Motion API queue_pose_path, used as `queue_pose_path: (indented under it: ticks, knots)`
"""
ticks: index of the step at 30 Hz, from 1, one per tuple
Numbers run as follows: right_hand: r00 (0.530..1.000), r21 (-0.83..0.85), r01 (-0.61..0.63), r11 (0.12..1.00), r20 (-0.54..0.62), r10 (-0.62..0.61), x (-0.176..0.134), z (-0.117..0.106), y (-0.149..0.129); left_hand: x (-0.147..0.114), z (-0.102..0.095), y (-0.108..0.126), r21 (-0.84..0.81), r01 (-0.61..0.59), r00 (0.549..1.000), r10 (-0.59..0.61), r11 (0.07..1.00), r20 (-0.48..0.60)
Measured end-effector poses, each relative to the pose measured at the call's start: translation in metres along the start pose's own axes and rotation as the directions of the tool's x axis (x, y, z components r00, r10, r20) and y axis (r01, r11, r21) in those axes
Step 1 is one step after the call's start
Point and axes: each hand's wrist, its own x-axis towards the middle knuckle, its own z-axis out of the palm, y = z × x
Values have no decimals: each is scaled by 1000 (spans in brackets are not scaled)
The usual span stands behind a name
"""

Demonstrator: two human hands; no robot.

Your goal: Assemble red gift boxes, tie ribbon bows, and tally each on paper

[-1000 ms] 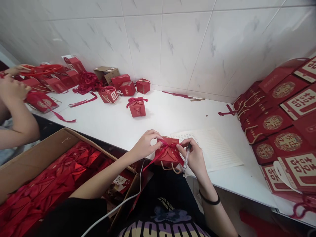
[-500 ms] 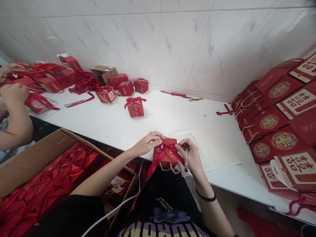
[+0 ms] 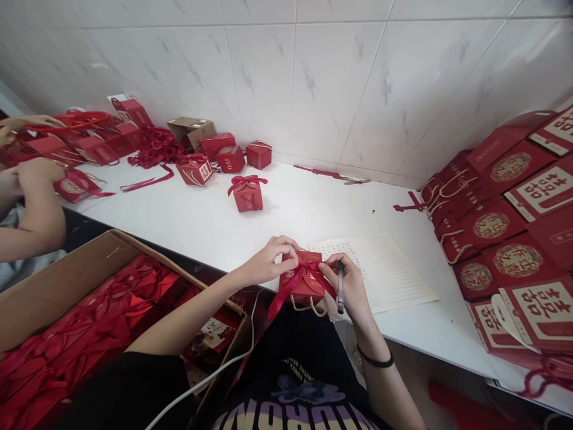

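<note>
A small red gift box (image 3: 303, 291) with twisted cord handles sits at the table's front edge before me. Across its top runs a dark red ribbon (image 3: 283, 294), tied in a bow with tails hanging down. My left hand (image 3: 273, 261) pinches the ribbon at the bow's left side. On the other side, my right hand (image 3: 347, 280) has thumb and forefinger closed on the right part of the ribbon. A pen (image 3: 341, 286) is also tucked in that hand, pointing down. Just beyond the box stands another red box with a ribbon bow (image 3: 248, 194).
Written paper sheets (image 3: 389, 269) lie to my right. Stacked red boxes (image 3: 505, 221) fill the table's right end. A carton of ribboned boxes (image 3: 89, 334) stands lower left, with a white cable (image 3: 215, 376) beside it. At far left are a co-worker's hands (image 3: 38, 173), several red boxes and loose ribbon (image 3: 156, 146).
My hands stay on the ribbon with only slight finger movement. The view has shifted a little. At far left, the co-worker's hands have moved slightly.
</note>
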Motion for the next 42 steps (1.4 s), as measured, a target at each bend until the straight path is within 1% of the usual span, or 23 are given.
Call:
queue_pose_path:
  ticks: [3, 7, 10, 13, 17, 19, 22, 25, 29, 31, 33, 37, 39, 42]
  knots:
    - [1000, -1, 16, 1000, 13, -16, 1, 1, -1, 6, -1, -5, -30, 49, 998, -48, 998, 34]
    - [998, 0, 46, 999, 47, -46, 2, 2, -2, 10, -3, -18, -84, 74, 994, -66, 994, 91]
    - [998, 2, 46, 999, 48, -46, 3, 2, 0, 8, -7, -23, -137, 62, 991, -44, 989, 128]
    - [998, -3, 51, 999, 45, -51, 3, 1, 2, 5, -12, -23, -202, 47, 986, -13, 978, 166]
    - [998, -1, 43, 999, 42, -43, 3, 1, 3, 7, -18, -21, -315, 2, 971, 74, 949, 229]
    - [998, -2, 36, 999, 43, -35, 3, 1, 3, 10, -19, -21, -309, -12, 967, 89, 951, 238]
    - [998, -5, 29, 1000, 51, -29, 2, 0, 2, 12, -19, -21, -263, -8, 968, 73, 965, 239]
    - [998, -16, 22, 1000, 58, -21, 1, 0, 0, 13, -17, -20, -219, -41, 968, 93, 975, 233]
    - [999, -29, 28, 999, 45, -26, 1, 0, 0, 14, -14, -19, -242, -83, 967, 137, 967, 216]
    - [999, -20, 21, 1000, 49, -20, 1, 0, 0, 14, -15, -20, -269, -70, 967, 132, 961, 217]
    - [998, -14, 14, 1000, 57, -14, 1, 0, 0, 13, -16, -21, -258, -47, 968, 108, 965, 228]
    - [998, -45, 8, 999, 63, -5, 2, -2, -1, 10, -19, -20, -142, -42, 972, 74, 989, 225]
    - [998, -66, 12, 998, 70, -7, 3, -4, -2, 10, -20, -17, -135, -62, 964, 94, 989, 250]
    - [996, -75, 27, 997, 86, -21, 4, -5, -2, 12, -20, -13, -170, -75, 950, 123, 983, 289]
